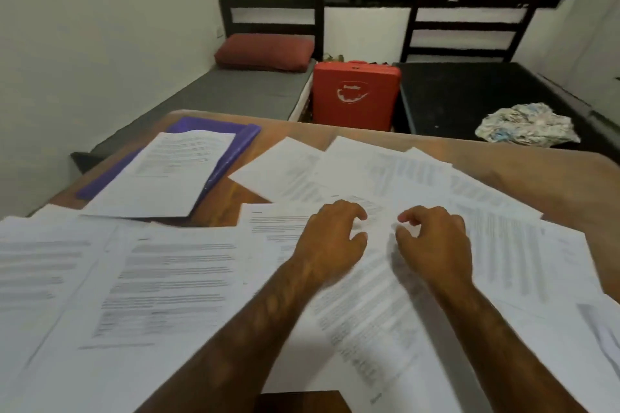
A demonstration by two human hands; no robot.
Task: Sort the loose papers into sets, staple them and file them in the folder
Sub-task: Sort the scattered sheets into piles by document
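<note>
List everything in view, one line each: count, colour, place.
brown wooden table: one, brown, foreground
loose printed paper sheets: many, white, overlapping across the table
purple plastic folder: one, purple, table's far left, under a sheet
grey mattress: one, grey, behind table, left
black mattress: one, black, behind table, right
red rectangular pillow: one, red, on the grey mattress
red hard case: one, red, between the mattresses
crumpled patterned cloth: one, pale, on the black mattress
dark slatted headboards: two, black, far wall
left grip: one, bare, fingers curled over central sheets
right grip: one, bare, beside it, fingers curled; hold unclear
</note>
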